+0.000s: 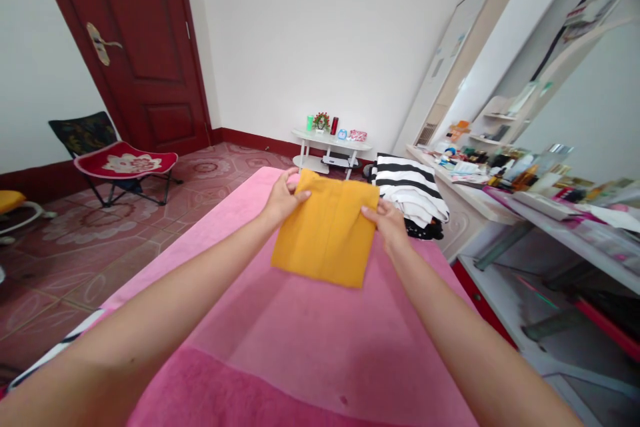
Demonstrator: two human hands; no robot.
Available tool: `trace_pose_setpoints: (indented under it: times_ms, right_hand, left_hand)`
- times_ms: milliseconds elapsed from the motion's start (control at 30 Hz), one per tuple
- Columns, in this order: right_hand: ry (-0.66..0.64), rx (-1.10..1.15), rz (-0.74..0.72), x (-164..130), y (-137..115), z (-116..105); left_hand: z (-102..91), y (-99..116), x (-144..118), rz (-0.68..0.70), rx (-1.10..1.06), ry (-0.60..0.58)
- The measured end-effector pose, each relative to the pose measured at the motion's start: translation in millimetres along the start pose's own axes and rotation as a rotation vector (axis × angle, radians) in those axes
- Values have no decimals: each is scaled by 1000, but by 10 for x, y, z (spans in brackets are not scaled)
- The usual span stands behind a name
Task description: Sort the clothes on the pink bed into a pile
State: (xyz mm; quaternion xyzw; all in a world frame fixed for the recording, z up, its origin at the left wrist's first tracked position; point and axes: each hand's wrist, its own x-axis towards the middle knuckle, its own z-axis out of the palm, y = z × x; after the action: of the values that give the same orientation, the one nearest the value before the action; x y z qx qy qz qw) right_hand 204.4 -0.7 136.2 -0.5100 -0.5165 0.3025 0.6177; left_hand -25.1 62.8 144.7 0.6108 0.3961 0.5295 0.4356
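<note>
- Patterned reddish floor tiles (65, 260) fill the left of the room, under a plain white wall (320, 40).
- At far left, a dark red wooden door (145, 47) with a brass lever handle (101, 44); in front of it stands a low folding chair (117, 163) with a red flowered seat.
- Across the middle, a pink towel-like cover (300, 340) spreads over the surface before me, a deeper pink band lying nearest to me.
- My left hand (283, 197) grips the upper left corner of the folded orange cloth (325, 230), thumb on top and fingers closed behind it.
- The orange cloth is folded into a rough rectangle; its upper edge is lifted between my hands, and its lower edge hangs just over the pink cover, at the far half of it.
- Behind the cloth, against the wall, a small white side table (331, 145) carries a green cup, a little plant and a red can.
- My right hand (389, 221) pinches the upper right corner of the same cloth, thumb pressed on its front.
- Just beyond that hand lies a black-and-white striped garment (410, 190), folded in a pile.
- At right, a cluttered white desk (480, 197) and shelving (505, 120) hold bottles and papers too small to tell apart.
</note>
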Motion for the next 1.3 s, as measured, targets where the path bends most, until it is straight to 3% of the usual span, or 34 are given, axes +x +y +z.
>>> trace_pose_setpoints:
  times_ms: [100,167,267,400,500,567,633,700,767,833,900,967,1067,1167,1300]
  right_hand:
    - [-4,-64,-176,25,-433,-160]
    - [5,-127,-238,-126,-455,-260]
    - [8,-310,-250,-645,-51,-401]
    - [-289,-521,-188,-1635,678,-654]
    - [-375,-565,-147,-2088,766,-846]
    - [-323,-577,-131,-2062,568,-881]
    - [-233,-574,-163,-1792,273,-797]
    - [-132,-554,-242,-1391,8,-599]
    - [-66,-546,-327,-1012,-115,-333]
    - [-52,-614,-369,-783,-34,-65]
    - [-105,-779,-298,-748,223,144]
    - [-194,-962,-136,-846,555,260]
    - [-276,-1088,13,-1006,932,281]
    - [-299,-1081,1,-1021,1042,224]
    - [-292,-1036,-1,-958,1033,170]
  left_hand:
    - [-91,406,45,377,34,-54]
    - [-135,418,-109,516,179,-74]
    - [-202,43,-614,553,413,-164]
    - [-418,-601,-1475,510,619,-584]
    - [-619,-665,-1813,449,708,-698]
    - [-651,-468,-1755,411,721,-742]
    - [-534,-179,-1506,394,696,-726]
    - [-279,79,-1173,407,647,-593]
    - [37,190,-878,450,659,-438]
    - [319,97,-717,441,744,-356]
    - [510,-176,-718,344,893,-349]
    - [603,-528,-832,209,1021,-365]
    - [633,-945,-1015,171,1122,-301]
    - [625,-1085,-1056,204,1162,-273]
    - [630,-1060,-1005,217,1173,-259]
